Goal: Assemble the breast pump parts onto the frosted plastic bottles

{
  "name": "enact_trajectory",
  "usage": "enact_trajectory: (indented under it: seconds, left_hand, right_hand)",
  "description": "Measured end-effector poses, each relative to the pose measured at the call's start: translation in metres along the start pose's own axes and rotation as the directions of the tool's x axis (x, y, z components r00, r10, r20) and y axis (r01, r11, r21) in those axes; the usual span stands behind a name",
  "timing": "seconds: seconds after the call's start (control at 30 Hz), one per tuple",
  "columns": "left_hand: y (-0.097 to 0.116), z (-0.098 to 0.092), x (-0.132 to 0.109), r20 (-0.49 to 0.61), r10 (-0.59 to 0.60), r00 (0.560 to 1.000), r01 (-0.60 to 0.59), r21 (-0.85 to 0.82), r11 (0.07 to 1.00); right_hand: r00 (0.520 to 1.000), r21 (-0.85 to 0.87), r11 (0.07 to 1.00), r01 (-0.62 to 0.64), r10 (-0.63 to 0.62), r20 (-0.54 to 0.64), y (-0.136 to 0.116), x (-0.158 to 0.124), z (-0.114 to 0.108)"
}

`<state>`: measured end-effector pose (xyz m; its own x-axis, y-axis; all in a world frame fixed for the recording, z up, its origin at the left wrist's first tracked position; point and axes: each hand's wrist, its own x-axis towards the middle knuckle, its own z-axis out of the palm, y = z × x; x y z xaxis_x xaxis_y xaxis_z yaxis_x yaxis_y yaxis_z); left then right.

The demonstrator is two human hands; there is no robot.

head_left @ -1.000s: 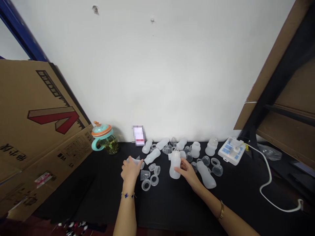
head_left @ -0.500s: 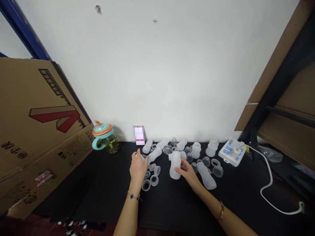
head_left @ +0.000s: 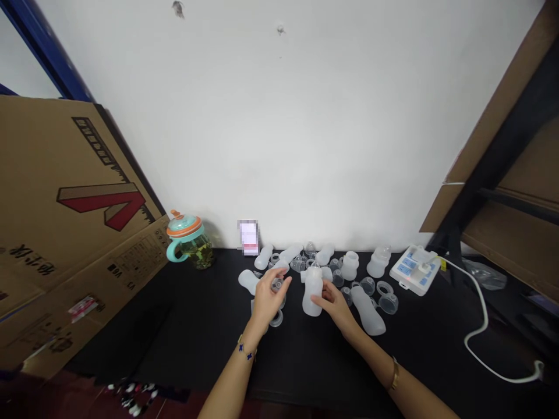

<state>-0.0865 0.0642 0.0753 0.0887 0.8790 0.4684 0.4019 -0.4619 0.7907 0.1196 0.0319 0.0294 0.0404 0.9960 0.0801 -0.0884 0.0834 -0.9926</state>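
Observation:
An upright frosted baby bottle (head_left: 312, 294) with a nipple on top stands in front of me, and my right hand (head_left: 332, 302) has its thumb and fingers around the bottle's lower right side. Left of it, my left hand (head_left: 268, 293) pinches a small clear cap (head_left: 276, 284) between thumb and fingers, slightly above the table. Under and behind that hand, clear rings (head_left: 276, 318) and other parts are partly hidden. A bottle (head_left: 248, 281) lies on its side just left of the left hand.
More bottles and clear caps lie along the wall; another bottle (head_left: 368, 311) lies at right. A teal-handled jug (head_left: 191, 241) and a phone (head_left: 249, 237) stand at the back left. A power strip (head_left: 414, 269) with a white cable sits at right. Cardboard boxes (head_left: 65, 233) border the left.
My left hand has moved right, away from the lying bottle at left, toward the upright bottle, and now has a clear cap in its fingers. My right hand stays on the upright bottle.

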Motion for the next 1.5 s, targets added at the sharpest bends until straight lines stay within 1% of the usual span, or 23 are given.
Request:
enact_trajectory:
  seconds: [0.1, 0.17, 0.2, 0.37, 0.53, 0.6, 0.63, 0.7, 0.77, 0.83, 0.93, 1.1, 1.2, 1.37, 1.5]
  left_hand:
    - [0.003, 0.016, -0.008, 0.140, 0.056, 0.989, -0.054, -0.020, 0.998]
    - [0.003, 0.024, -0.013, 0.236, 0.125, 0.964, -0.127, -0.007, 0.992]
    - [0.002, 0.027, -0.015, 0.262, 0.143, 0.954, -0.148, -0.002, 0.989]
    - [-0.003, 0.032, -0.016, 0.307, 0.122, 0.944, -0.118, -0.032, 0.993]
    - [-0.007, 0.033, -0.014, 0.329, 0.124, 0.936, -0.136, 0.015, 0.991]
    - [-0.008, 0.033, -0.015, 0.313, 0.135, 0.940, -0.163, 0.064, 0.985]
    - [-0.009, 0.033, -0.015, 0.288, 0.141, 0.947, -0.179, 0.109, 0.978]
    - [-0.010, 0.032, -0.014, 0.210, 0.145, 0.967, -0.195, 0.240, 0.951]
    - [-0.013, 0.030, -0.013, 0.136, 0.133, 0.982, -0.175, 0.369, 0.913]
    - [-0.017, 0.028, -0.011, 0.122, 0.112, 0.986, -0.154, 0.436, 0.887]
    - [-0.024, 0.027, -0.009, 0.144, 0.061, 0.988, -0.122, 0.474, 0.872]
    - [-0.030, 0.030, -0.013, 0.195, 0.027, 0.980, -0.114, 0.451, 0.885]
    - [-0.030, 0.032, -0.015, 0.198, 0.012, 0.980, -0.096, 0.418, 0.903]
    - [-0.026, 0.031, -0.012, 0.132, -0.007, 0.991, -0.036, 0.319, 0.947]
    - [-0.020, 0.027, -0.006, 0.037, -0.068, 0.997, 0.062, 0.147, 0.987]
  right_hand:
    - [1.000, 0.004, 1.000, 0.007, -0.007, -0.001, 0.000, 0.000, 0.000]
    - [1.000, 0.006, 1.000, 0.019, -0.019, -0.004, 0.000, 0.001, 0.000]
    - [1.000, 0.008, 1.000, 0.026, -0.026, -0.009, 0.000, 0.001, -0.001]
    - [0.999, 0.028, 0.999, 0.044, -0.043, -0.030, -0.004, 0.000, -0.001]
    - [0.999, 0.020, 0.999, 0.038, -0.037, -0.039, -0.007, -0.002, 0.000]
    - [0.998, 0.023, 0.999, 0.036, -0.035, -0.048, -0.007, -0.001, 0.001]
    - [0.998, 0.024, 0.999, 0.034, -0.033, -0.055, -0.007, -0.001, 0.001]
    - [0.997, 0.021, 0.999, 0.029, -0.027, -0.071, -0.007, -0.001, 0.001]
    - [0.997, 0.019, 1.000, 0.023, -0.022, -0.080, -0.007, -0.001, 0.001]
    - [0.997, 0.019, 1.000, 0.020, -0.019, -0.078, -0.008, -0.002, 0.001]
    - [0.997, 0.002, 1.000, 0.011, -0.011, -0.074, -0.009, -0.003, 0.001]
    - [0.998, -0.012, 1.000, 0.008, -0.009, -0.067, -0.008, -0.002, 0.000]
    - [0.998, -0.013, 1.000, 0.009, -0.010, -0.063, -0.008, -0.002, 0.000]
    - [0.999, -0.004, 1.000, 0.007, -0.007, -0.048, -0.012, -0.005, 0.001]
    - [0.999, -0.003, 1.000, -0.002, 0.002, -0.036, -0.011, -0.005, 0.001]
